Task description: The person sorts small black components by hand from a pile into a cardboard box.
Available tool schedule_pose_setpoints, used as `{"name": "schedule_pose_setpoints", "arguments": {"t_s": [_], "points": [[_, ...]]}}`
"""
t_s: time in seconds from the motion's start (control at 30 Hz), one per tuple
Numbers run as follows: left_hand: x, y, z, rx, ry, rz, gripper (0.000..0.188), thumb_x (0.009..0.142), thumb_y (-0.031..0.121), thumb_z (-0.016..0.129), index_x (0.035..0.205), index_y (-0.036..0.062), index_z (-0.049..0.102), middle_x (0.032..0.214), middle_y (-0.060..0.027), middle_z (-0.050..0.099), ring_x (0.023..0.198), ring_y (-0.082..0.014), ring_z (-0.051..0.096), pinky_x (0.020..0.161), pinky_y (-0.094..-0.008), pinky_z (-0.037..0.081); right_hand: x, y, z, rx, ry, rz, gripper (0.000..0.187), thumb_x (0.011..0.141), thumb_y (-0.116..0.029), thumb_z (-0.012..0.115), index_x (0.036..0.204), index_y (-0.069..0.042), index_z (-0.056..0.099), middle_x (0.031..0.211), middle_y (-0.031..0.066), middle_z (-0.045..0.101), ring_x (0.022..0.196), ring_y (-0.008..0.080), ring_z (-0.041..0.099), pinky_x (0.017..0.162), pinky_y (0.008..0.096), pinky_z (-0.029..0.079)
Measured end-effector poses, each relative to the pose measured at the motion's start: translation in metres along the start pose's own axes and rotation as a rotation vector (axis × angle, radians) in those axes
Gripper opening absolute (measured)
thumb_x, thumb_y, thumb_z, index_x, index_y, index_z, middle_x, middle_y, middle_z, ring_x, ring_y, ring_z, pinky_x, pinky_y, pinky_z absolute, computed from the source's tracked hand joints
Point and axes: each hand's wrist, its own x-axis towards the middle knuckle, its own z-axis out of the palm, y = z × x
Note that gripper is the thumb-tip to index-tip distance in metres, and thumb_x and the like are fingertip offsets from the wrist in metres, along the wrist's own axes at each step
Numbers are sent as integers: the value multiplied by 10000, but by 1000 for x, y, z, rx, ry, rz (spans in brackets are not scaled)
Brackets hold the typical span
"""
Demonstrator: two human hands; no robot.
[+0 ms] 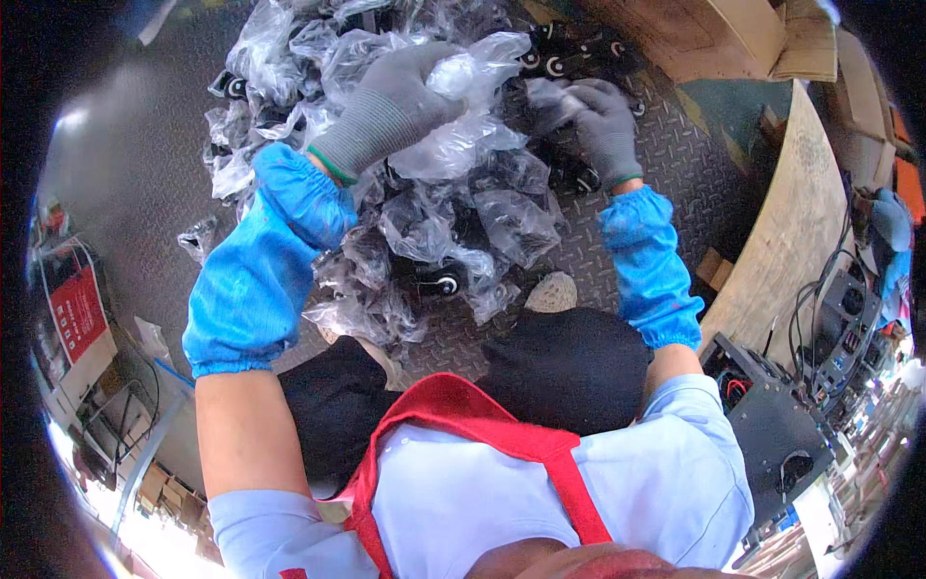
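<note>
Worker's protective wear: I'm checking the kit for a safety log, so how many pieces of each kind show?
Grey knit gloves: 2, on the left hand and the right hand
Blue sleeve covers: 2, left and right
Red apron: 1
Total: 5

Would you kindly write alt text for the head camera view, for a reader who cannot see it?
Seen from above, a person's gloved left hand and right hand grip a clear plastic bag over a pile of bagged black parts on a metal tread-plate floor. Blue sleeve covers and a red apron show below.
</note>
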Motion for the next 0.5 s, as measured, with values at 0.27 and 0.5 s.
{"name": "schedule_pose_setpoints", "arguments": {"t_s": [0.27, 0.5], "points": [[21, 29, 5, 55, -77, 19, 485, 715, 251, 760, 1120, 33, 606, 990, -140, 679, 922, -247, 659, 807, -344, 503, 18, 14, -38, -93, -56, 327, 332, 791, -361, 698, 958, -76, 728, 949, 154, 677, 907, 268, 650, 814, 348, 493], [15, 18, 9, 34, -72, -43, 536, 705, 241, 774, 1171, 41, 602, 1052, -133, 677, 948, -235, 656, 847, -341, 501, 15, 7, -35, -478, -228, 433, 647, 712, -539, 718, 1165, -88, 621, 965, 193, 677, 942, 330, 649, 830, 398, 496]]}}
